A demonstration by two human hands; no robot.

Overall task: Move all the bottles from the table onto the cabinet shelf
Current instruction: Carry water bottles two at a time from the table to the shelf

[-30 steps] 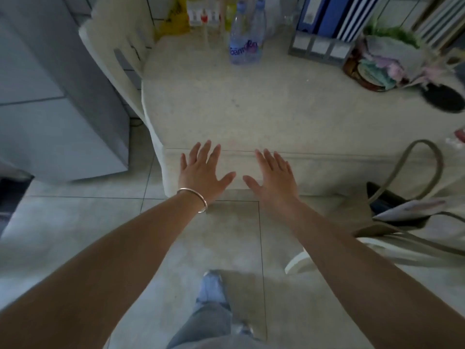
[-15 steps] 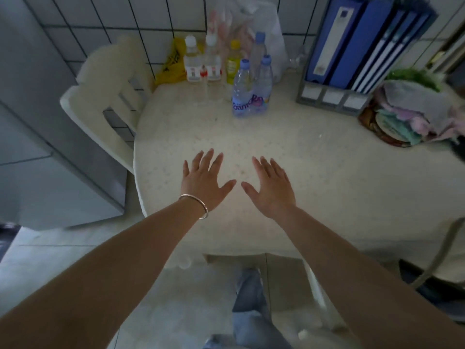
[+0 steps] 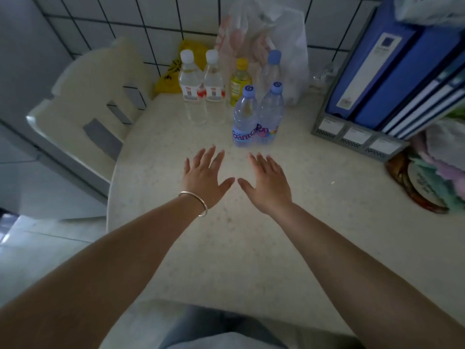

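While your left hand (image 3: 205, 178) and right hand (image 3: 268, 183) hover empty, grip spread flat: six capped bottles (image 3: 245, 117) clustered upright at counter (image 3: 314, 222) back, clear plastic, blue, white, yellow caps.

White tiled wall (image 3: 156, 23), cream chair (image 3: 88, 109), dim light, possibly daylight.
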